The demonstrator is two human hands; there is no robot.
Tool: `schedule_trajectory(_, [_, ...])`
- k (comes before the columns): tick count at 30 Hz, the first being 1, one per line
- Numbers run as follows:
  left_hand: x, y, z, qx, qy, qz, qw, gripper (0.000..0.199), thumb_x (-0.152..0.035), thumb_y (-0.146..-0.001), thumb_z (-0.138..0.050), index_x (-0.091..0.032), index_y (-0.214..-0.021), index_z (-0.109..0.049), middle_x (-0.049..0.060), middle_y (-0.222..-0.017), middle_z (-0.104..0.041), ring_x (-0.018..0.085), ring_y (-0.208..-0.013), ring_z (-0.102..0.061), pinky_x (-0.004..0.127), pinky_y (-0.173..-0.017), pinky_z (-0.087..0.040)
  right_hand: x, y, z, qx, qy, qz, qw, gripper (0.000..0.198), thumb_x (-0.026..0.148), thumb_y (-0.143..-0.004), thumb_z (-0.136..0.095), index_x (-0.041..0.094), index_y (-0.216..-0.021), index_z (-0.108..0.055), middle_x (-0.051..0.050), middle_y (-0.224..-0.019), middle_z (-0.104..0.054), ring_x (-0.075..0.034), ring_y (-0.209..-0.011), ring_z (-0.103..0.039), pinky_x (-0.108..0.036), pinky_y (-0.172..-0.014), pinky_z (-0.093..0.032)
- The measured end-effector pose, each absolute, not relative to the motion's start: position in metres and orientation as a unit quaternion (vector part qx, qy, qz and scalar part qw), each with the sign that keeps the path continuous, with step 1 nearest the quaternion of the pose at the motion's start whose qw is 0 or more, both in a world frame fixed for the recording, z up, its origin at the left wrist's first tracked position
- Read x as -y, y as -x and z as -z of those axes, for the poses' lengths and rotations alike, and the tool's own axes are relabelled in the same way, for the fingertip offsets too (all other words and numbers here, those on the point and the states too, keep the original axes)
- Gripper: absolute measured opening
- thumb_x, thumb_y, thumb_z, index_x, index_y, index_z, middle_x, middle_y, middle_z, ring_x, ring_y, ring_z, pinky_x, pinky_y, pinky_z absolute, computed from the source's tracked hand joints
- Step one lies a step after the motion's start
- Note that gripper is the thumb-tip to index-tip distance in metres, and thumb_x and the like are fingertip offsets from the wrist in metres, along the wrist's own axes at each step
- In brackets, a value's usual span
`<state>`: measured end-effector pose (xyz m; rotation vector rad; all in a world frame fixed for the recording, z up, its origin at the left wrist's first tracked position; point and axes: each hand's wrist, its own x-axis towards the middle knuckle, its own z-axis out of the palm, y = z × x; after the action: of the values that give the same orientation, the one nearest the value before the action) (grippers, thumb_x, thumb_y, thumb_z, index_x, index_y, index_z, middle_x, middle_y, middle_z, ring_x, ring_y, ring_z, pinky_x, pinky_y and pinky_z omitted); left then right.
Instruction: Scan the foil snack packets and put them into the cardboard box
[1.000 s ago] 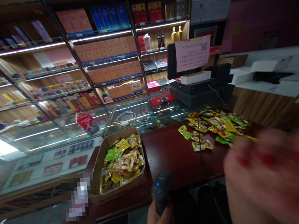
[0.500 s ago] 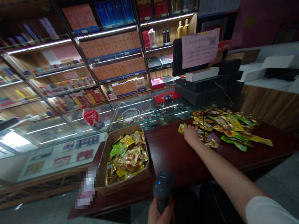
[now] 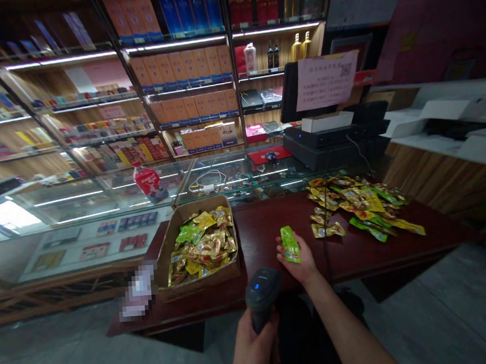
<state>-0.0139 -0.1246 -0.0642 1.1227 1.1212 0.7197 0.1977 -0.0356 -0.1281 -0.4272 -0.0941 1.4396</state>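
Note:
My left hand [image 3: 254, 339] is wrapped round the handle of a dark barcode scanner [image 3: 264, 291], which has a small blue light on its head. My right hand [image 3: 301, 264], palm up, holds a green snack packet [image 3: 290, 244] above the dark red table, with the fingers curled at its left side. To the left stands an open cardboard box [image 3: 163, 276] filled with gold, yellow and green snack packets [image 3: 205, 243]. Beyond my right hand a loose pile of similar packets [image 3: 363, 198] lies spread over the table.
A glass counter [image 3: 176, 178] runs behind the table [image 3: 256, 225], with a red-labelled bottle [image 3: 149, 182] and a white cable [image 3: 207, 188] on it. A cash drawer [image 3: 328, 149] and a monitor with a pink paper sheet [image 3: 325, 81] stand at the back right. Lit shelves hold boxed goods.
My right hand has come back from beside the pile toward me, bringing the green packet, and has turned palm up. My left hand keeps its grip on the scanner.

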Motion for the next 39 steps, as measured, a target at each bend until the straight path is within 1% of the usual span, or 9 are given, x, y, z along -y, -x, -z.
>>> schedule_trajectory(5, [0.128,0.01,0.069,-0.497,-0.493,-0.32,0.638,0.04,-0.051,-0.072,-0.076,-0.019,-0.086,-0.058,-0.008,-0.046,-0.051,0.008,-0.032,-0.041,0.018,-0.034,-0.033,0.034,-0.194,0.125,0.035,0.232,-0.64,0.732,0.028,0.033,-0.1,-0.049,0.019,-0.11,-0.07,-0.008,-0.104,-0.08,-0.021,-0.089,-0.076,-0.035,-0.076,-0.06])
schedule_trajectory(11, [0.124,0.011,0.072,-0.477,-0.51,-0.3,0.65,0.043,-0.055,-0.072,-0.076,-0.018,-0.085,-0.058,-0.008,-0.047,-0.051,0.008,-0.032,-0.042,0.019,-0.033,-0.033,0.04,-0.195,0.13,0.084,0.207,-0.646,0.73,0.03,0.035,-0.099,-0.051,0.019,-0.113,-0.071,-0.01,-0.11,-0.079,-0.018,-0.079,-0.074,-0.035,-0.076,-0.06])
schedule_trajectory(20, [0.122,0.01,0.069,-0.466,-0.526,-0.292,0.649,0.043,-0.056,-0.074,-0.075,-0.018,-0.081,-0.056,-0.008,-0.049,-0.051,0.008,-0.033,-0.044,0.019,-0.034,-0.036,0.042,-0.192,0.123,0.133,0.241,-0.634,0.723,0.029,0.04,-0.093,-0.055,0.023,-0.108,-0.073,-0.007,-0.108,-0.079,-0.018,-0.078,-0.072,-0.035,-0.077,-0.059])
schedule_trajectory(25, [0.121,0.01,0.075,-0.467,-0.514,-0.296,0.656,0.041,-0.055,-0.075,-0.072,-0.019,-0.085,-0.055,-0.008,-0.047,-0.049,0.008,-0.032,-0.042,0.019,-0.032,-0.035,0.041,-0.191,0.126,0.12,0.275,-0.616,0.729,0.028,0.037,-0.088,-0.058,0.023,-0.109,-0.071,-0.008,-0.114,-0.078,-0.024,-0.096,-0.075,-0.04,-0.083,-0.06])
schedule_trajectory(28, [0.121,0.016,0.081,-0.467,-0.503,-0.296,0.664,0.039,-0.053,-0.076,-0.071,-0.019,-0.085,-0.054,-0.009,-0.045,-0.047,0.008,-0.031,-0.039,0.019,-0.032,-0.033,0.038,-0.19,0.134,0.099,0.313,-0.582,0.744,0.023,0.026,-0.081,-0.063,0.024,-0.102,-0.071,-0.007,-0.105,-0.079,-0.025,-0.101,-0.075,-0.041,-0.082,-0.062])
schedule_trajectory(30, [0.122,0.022,0.085,-0.471,-0.496,-0.311,0.661,0.036,-0.05,-0.075,-0.072,-0.019,-0.084,-0.055,-0.01,-0.046,-0.045,0.007,-0.033,-0.038,0.018,-0.033,-0.031,0.031,-0.185,0.133,0.106,0.357,-0.554,0.744,0.02,0.023,-0.078,-0.069,0.025,-0.098,-0.07,-0.005,-0.097,-0.08,-0.024,-0.093,-0.076,-0.037,-0.075,-0.063])
schedule_trajectory(34, [0.121,0.031,0.088,-0.482,-0.492,-0.341,0.639,0.033,-0.046,-0.073,-0.073,-0.019,-0.08,-0.056,-0.009,-0.046,-0.044,0.006,-0.035,-0.035,0.018,-0.036,-0.028,-0.007,-0.159,0.099,0.229,0.424,-0.507,0.715,0.024,0.032,-0.076,-0.08,0.024,-0.097,-0.072,-0.002,-0.083,-0.078,-0.019,-0.072,-0.073,-0.026,-0.055,-0.056])
schedule_trajectory(36, [0.121,0.032,0.086,-0.49,-0.492,-0.342,0.633,0.032,-0.044,-0.072,-0.073,-0.018,-0.08,-0.057,-0.008,-0.046,-0.046,0.007,-0.036,-0.037,0.018,-0.036,-0.029,-0.039,-0.137,0.071,0.288,0.424,-0.502,0.697,0.026,0.035,-0.074,-0.082,0.022,-0.095,-0.073,0.0,-0.078,-0.076,-0.018,-0.067,-0.071,-0.026,-0.056,-0.055])
schedule_trajectory(39, [0.12,0.031,0.078,-0.504,-0.491,-0.34,0.624,0.032,-0.044,-0.071,-0.074,-0.018,-0.079,-0.058,-0.007,-0.046,-0.047,0.008,-0.036,-0.04,0.019,-0.037,-0.028,-0.087,-0.111,0.033,0.362,0.439,-0.493,0.659,0.021,0.039,-0.08,-0.076,0.021,-0.09,-0.072,0.0,-0.078,-0.075,-0.02,-0.075,-0.071,-0.033,-0.069,-0.058])
